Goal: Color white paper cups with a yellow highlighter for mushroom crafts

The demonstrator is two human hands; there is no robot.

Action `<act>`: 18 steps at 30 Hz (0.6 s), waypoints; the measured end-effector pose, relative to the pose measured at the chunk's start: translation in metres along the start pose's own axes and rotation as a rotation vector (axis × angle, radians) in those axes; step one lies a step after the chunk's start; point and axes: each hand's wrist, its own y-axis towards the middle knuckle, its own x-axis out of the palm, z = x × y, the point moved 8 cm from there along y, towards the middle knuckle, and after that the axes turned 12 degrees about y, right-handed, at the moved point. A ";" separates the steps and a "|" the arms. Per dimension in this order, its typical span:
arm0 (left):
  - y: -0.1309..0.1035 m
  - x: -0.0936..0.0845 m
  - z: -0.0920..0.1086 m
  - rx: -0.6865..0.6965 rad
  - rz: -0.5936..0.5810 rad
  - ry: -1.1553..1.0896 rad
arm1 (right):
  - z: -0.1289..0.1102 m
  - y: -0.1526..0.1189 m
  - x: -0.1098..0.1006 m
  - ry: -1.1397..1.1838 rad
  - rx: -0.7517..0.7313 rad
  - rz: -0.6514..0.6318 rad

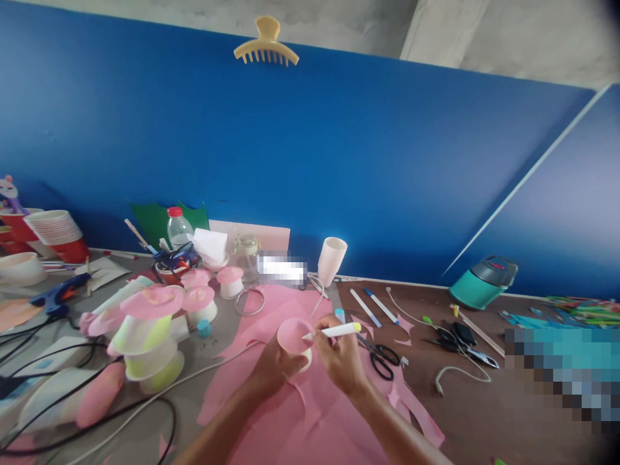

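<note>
My left hand (pixel 274 369) is wrapped round a small white paper cup (pixel 306 363), whose pink round face (pixel 291 330) is turned up toward me. Between the fingers of my right hand (pixel 340 357) is a white marker (pixel 339 330) with a yellow end, its tip at the right edge of the pink round. Both hands are above a large sheet of pink paper (pixel 271 433). Just right of my right hand lie black-handled scissors (pixel 382 363), partly hidden by it, among pink paper scraps (pixel 403 323).
Several pink-topped cups (pixel 230 282) stand at left, near a blue glue gun (pixel 61 294) and black cables. Behind are a glass jar (pixel 247 257) and a tall white cup stack (pixel 332 258). Two markers (pixel 365 307), pliers (pixel 477 355) and a teal container (pixel 484 283) are at right.
</note>
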 end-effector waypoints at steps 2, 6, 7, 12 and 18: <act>0.000 0.000 0.001 0.007 0.008 0.008 | 0.002 0.000 0.000 -0.007 0.004 0.001; -0.002 0.000 0.010 0.024 0.019 0.013 | 0.008 -0.002 0.002 -0.005 0.036 -0.006; -0.002 0.000 0.012 0.026 0.015 0.008 | 0.009 -0.002 0.002 -0.001 0.045 -0.009; -0.002 -0.001 0.011 -0.006 0.023 0.012 | 0.010 -0.001 0.002 0.002 0.073 -0.022; 0.001 -0.001 0.000 -0.007 0.008 -0.001 | 0.005 0.000 0.000 -0.018 0.075 -0.017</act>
